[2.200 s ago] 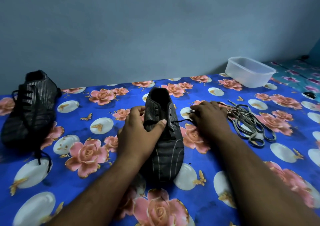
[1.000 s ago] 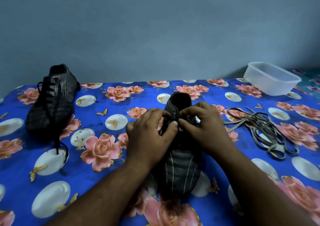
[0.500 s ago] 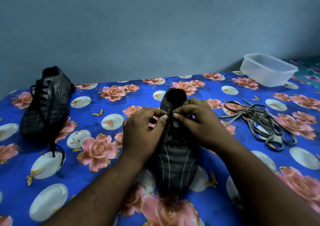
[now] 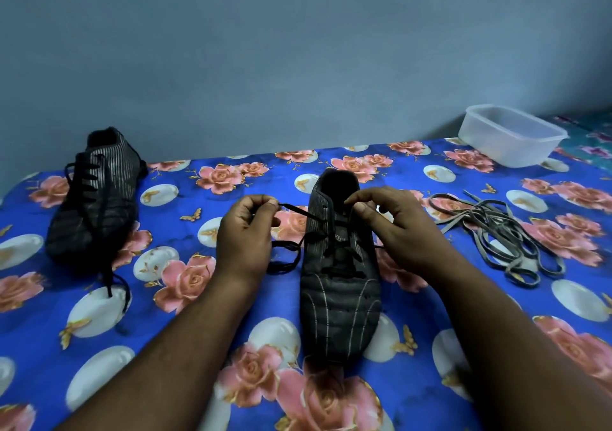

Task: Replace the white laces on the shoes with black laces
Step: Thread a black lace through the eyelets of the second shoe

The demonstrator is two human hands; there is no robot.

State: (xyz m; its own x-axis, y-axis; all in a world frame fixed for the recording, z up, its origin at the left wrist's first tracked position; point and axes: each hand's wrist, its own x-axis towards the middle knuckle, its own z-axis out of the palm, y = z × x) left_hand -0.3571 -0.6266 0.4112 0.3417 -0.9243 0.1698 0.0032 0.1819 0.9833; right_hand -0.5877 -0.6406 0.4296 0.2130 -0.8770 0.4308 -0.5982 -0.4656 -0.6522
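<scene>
A dark striped shoe [image 4: 337, 301] lies in the middle of the floral cloth, toe toward me, partly threaded with a black lace [image 4: 299, 213]. My left hand [image 4: 246, 235] pinches one end of that lace and holds it out to the left of the shoe. My right hand [image 4: 394, 225] pinches at the upper eyelets near the shoe's opening; the other lace end is hidden under its fingers. A second dark shoe [image 4: 94, 195] with black laces lies at the far left. The removed pale laces [image 4: 496, 235] lie in a loose heap at the right.
A clear plastic container [image 4: 511, 136] stands at the back right by the wall. The blue floral cloth [image 4: 185, 298] covers the whole surface. A blue-grey wall runs close behind the shoes.
My left hand has drawn the black lace end out of the shoe to the left. Both hands were together over the eyelets before; my right hand stays at the shoe's top.
</scene>
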